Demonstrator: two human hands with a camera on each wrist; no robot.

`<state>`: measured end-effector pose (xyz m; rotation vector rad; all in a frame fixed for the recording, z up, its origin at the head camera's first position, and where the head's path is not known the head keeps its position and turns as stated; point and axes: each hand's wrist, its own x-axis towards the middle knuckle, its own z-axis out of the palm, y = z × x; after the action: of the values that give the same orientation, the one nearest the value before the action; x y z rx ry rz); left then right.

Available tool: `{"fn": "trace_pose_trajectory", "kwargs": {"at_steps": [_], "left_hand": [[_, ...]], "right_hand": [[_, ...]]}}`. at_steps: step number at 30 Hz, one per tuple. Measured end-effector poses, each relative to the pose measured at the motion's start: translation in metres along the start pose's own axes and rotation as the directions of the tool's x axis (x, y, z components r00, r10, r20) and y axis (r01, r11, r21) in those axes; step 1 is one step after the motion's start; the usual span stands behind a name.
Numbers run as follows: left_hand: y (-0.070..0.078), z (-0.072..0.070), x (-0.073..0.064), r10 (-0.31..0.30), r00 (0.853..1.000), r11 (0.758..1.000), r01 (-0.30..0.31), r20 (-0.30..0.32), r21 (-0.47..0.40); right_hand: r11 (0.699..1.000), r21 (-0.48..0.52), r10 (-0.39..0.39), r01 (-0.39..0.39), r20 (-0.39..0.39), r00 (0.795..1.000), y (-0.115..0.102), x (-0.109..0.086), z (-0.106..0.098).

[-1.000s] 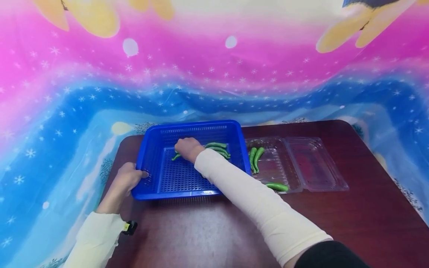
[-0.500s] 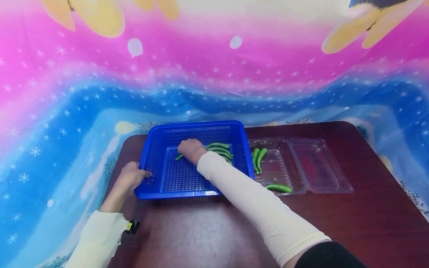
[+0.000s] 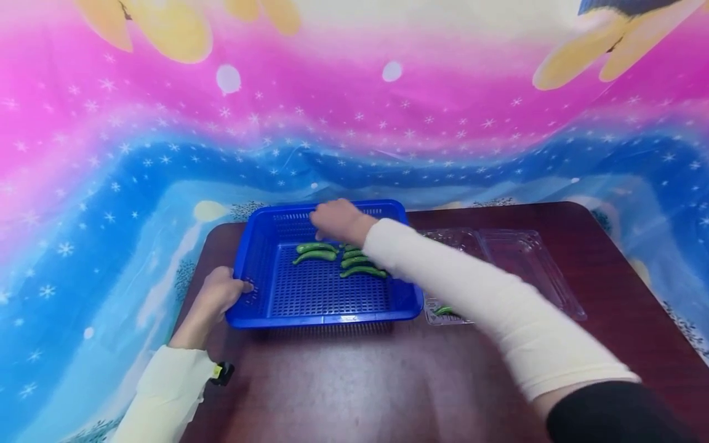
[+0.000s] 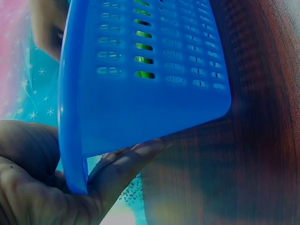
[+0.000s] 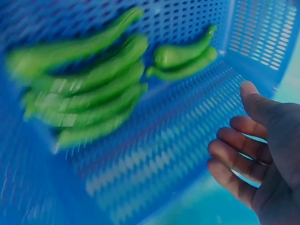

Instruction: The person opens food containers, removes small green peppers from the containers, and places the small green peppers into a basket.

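Note:
A blue plastic basket (image 3: 277, 320) stands on the table, and my left hand (image 3: 218, 292) grips its left rim. The left wrist view shows that hand (image 4: 42, 187) with the rim between thumb and fingers. Inside the basket lie two long green peppers (image 3: 316, 254) side by side. Several more green peppers (image 3: 362, 271) lie in a row to their right. Above the back of the basket is my right hand (image 3: 340, 220). In the right wrist view this hand (image 5: 253, 145) holds nothing, its fingers loosely bent and apart from the peppers (image 5: 93, 93).
To the right of the basket lies a clear plastic box, its lid (image 3: 520, 264) folded out flat. A green pepper (image 3: 445, 311) shows at its near end; my right sleeve (image 3: 465, 277) covers much of the box. The brown table (image 3: 332, 381) meets a patterned cloth (image 3: 354, 123) behind.
My right hand has let go of a green pepper in the basket and risen back and right. That pepper now lies beside another. The left hand keeps its grip on the rim.

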<state>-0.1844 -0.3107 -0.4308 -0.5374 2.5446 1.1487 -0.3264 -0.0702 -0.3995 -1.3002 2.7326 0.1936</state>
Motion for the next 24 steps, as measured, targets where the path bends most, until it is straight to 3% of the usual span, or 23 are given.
{"fn": "trace_pose_trajectory", "kwargs": {"at_steps": [7, 10, 14, 19, 24], "left_hand": [[0.001, 0.001, 0.000, 0.005, 1.000, 1.000, -0.005, -0.001, -0.002], [0.001, 0.000, -0.001, 0.009, 1.000, 1.000, -0.009, 0.002, -0.008], [0.002, 0.000, -0.004, 0.017, 1.000, 1.000, -0.017, 0.007, -0.005], [0.001, -0.001, -0.005, 0.022, 1.000, 1.000, -0.022, 0.016, 0.000], [0.001, 0.001, -0.005, 0.033, 0.999, 0.999, -0.033, 0.013, 0.008]], "right_hand": [[0.999, -0.043, -0.042, 0.034, -0.193, 0.980, 0.053, -0.088, -0.019], [0.998, -0.041, -0.056, 0.047, -0.248, 0.967, 0.079, -0.127, -0.010], [0.993, -0.094, -0.091, 0.067, -0.282, 0.955, 0.108, -0.170, 0.018], [0.991, -0.091, -0.116, 0.095, -0.268, 0.956, 0.124, -0.198, 0.053], [0.993, -0.071, -0.111, 0.096, -0.254, 0.961, 0.127, -0.206, 0.085]]}}
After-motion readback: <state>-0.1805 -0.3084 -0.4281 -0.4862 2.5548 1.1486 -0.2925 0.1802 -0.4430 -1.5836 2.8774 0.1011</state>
